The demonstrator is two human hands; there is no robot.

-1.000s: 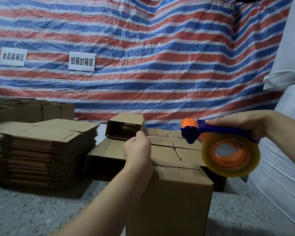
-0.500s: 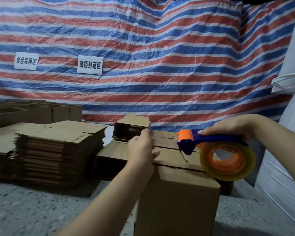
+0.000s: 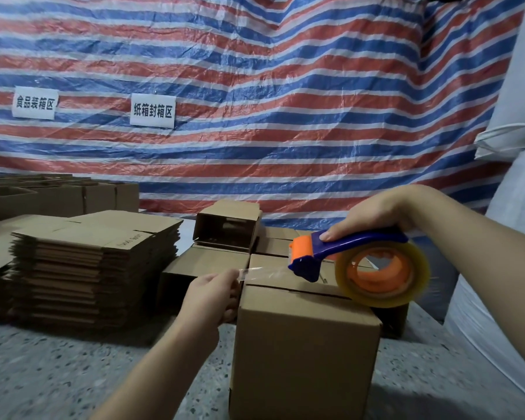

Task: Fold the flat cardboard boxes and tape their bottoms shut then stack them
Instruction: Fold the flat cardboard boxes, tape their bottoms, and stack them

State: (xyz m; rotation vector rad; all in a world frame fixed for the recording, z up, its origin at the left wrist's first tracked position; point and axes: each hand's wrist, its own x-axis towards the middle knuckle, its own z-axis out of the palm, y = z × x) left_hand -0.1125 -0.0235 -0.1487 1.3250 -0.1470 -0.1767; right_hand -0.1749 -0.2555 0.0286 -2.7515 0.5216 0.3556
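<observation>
L hand now pinches tape end pulled from dispenser gripped by R hand.

Your left hand hides its own fingertips where they pinch the clear tape. Below your hands, the box runs off the bottom edge. Beyond your left hand, print on the flat cardboard stack is too small to read.

Two white paper signs on the striped tarp: left sign reads 食品装箱区, right sign reads 纸箱封箱区. Top sheet of the flat cardboard stack has a small print, blurred, possibly "10号 (KK)", can't confirm.
</observation>
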